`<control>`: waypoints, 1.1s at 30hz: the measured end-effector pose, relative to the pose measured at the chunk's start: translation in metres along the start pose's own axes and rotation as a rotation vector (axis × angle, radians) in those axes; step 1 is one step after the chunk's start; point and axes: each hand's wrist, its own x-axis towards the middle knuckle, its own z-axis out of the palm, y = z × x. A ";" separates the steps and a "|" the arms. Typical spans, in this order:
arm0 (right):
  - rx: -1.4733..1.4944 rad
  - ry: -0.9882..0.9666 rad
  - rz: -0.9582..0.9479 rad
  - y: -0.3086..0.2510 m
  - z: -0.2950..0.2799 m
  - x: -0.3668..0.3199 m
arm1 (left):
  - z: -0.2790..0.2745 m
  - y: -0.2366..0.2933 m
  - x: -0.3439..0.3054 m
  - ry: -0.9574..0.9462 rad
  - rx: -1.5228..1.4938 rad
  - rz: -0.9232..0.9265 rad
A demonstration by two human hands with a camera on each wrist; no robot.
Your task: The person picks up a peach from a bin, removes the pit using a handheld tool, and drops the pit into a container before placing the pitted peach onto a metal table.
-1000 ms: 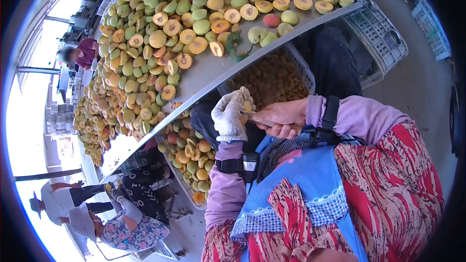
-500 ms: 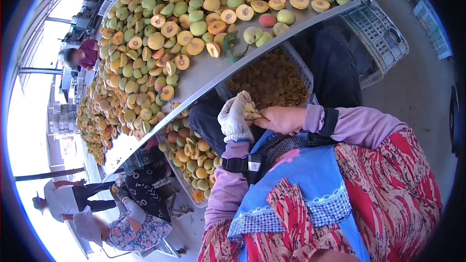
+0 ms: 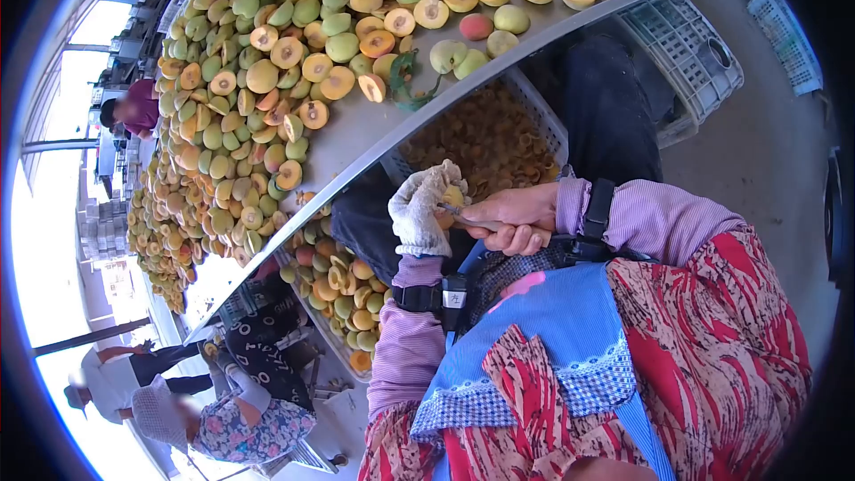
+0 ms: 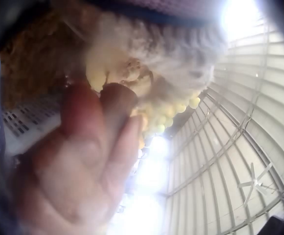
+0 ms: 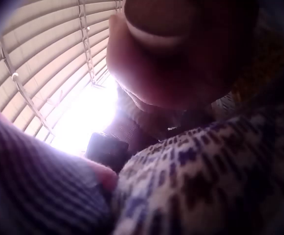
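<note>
In the head view my left hand [image 3: 417, 214], in a white knitted glove, holds a yellow apricot half [image 3: 455, 195] in its curled fingers. My bare right hand [image 3: 515, 214] grips a slim metal tool [image 3: 474, 222], its tip right at the fruit. Both hands meet over my lap, close to the crate under the table. The left wrist view is blurred; there the right hand's fingers [image 4: 83, 122] come up close to the glove [image 4: 166, 58]. Sleeve and patterned cloth fill much of the right wrist view, and the tool is hidden there.
A metal-edged table [image 3: 356, 138] bears a heap of whole and halved apricots [image 3: 258, 80]. Beneath it stand a crate [image 3: 543, 111] of brownish pieces and another crate of apricots [image 3: 343, 289]. An overturned plastic crate [image 3: 690, 53] stands at right. Other people work at left.
Half a second ago my right hand was turned over with its fingers at the fruit. It has rolled back, showing the tool. The left hand has moved slightly left.
</note>
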 end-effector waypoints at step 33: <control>-1.068 0.900 -0.726 0.021 -0.012 0.006 | 0.028 -0.006 0.036 0.161 -0.344 -0.126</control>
